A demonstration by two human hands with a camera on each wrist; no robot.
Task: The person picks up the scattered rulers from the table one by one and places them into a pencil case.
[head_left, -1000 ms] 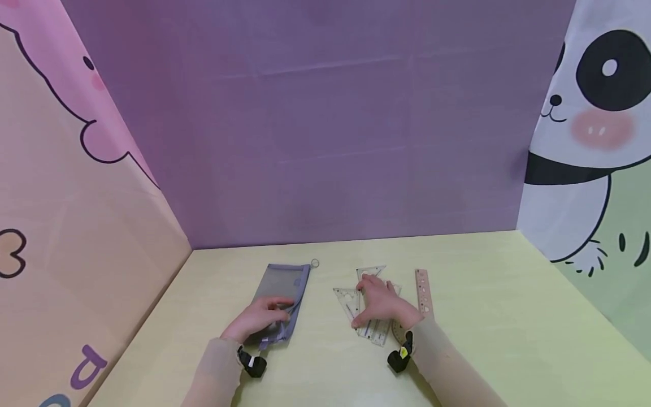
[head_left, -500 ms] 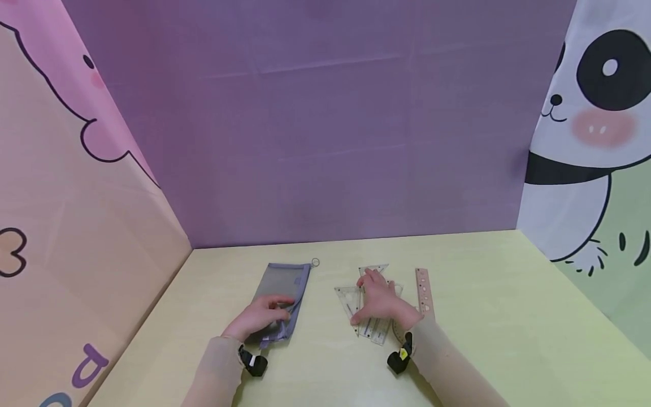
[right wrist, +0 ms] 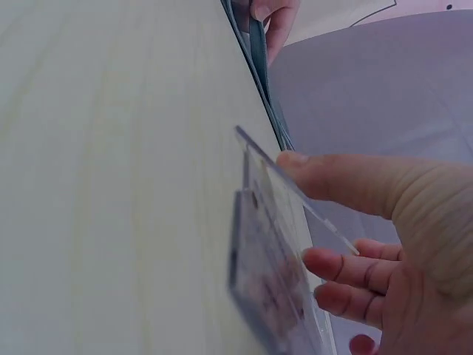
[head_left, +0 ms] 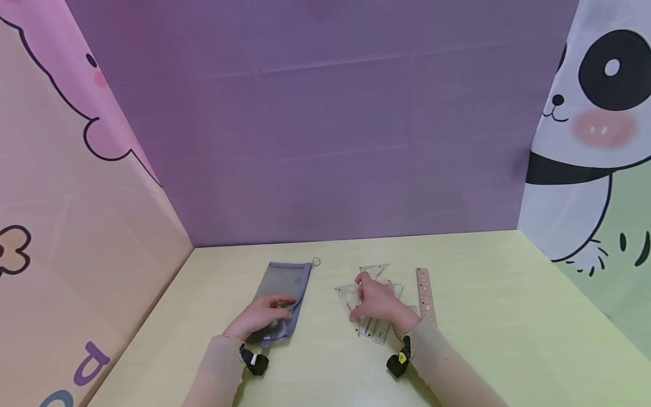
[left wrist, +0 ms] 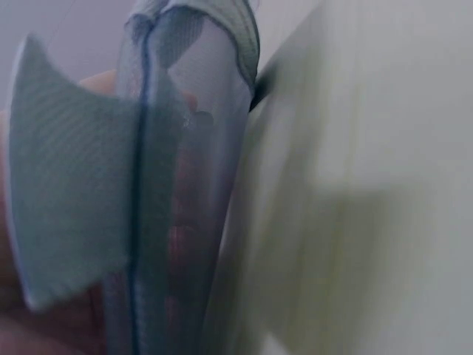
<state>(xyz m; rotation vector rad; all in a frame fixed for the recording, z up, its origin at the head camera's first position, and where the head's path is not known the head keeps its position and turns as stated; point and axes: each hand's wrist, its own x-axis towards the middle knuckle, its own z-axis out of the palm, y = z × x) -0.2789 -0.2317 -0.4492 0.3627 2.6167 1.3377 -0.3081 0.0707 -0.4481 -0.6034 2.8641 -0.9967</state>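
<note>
A purple mesh zip pouch (head_left: pixel 285 278) lies on the table. My left hand (head_left: pixel 259 317) grips it by its zipped side; in the left wrist view fingers show through the mesh of the pouch (left wrist: pixel 211 140). To the right, my right hand (head_left: pixel 378 301) is over several clear plastic drawing tools. Its thumb and fingers pinch the edge of a clear set square (right wrist: pixel 270 166), which stands tilted off the table in the right wrist view. Another set square (head_left: pixel 375 270) shows beyond the fingers. A clear ruler (head_left: pixel 375 330) lies below the palm, partly hidden.
A pink ruler (head_left: pixel 424 288) lies right of my right hand, its near end beside the forearm. A clear protractor (head_left: pixel 399 333) is partly covered by my right wrist. The pouch's metal ring (head_left: pixel 316 262) points away. A purple cloth wall (head_left: pixel 315 141) borders the table's far edge.
My right hand's fingers have drawn slightly nearer and closer together on the set square. The left hand and the pouch have stayed where they were.
</note>
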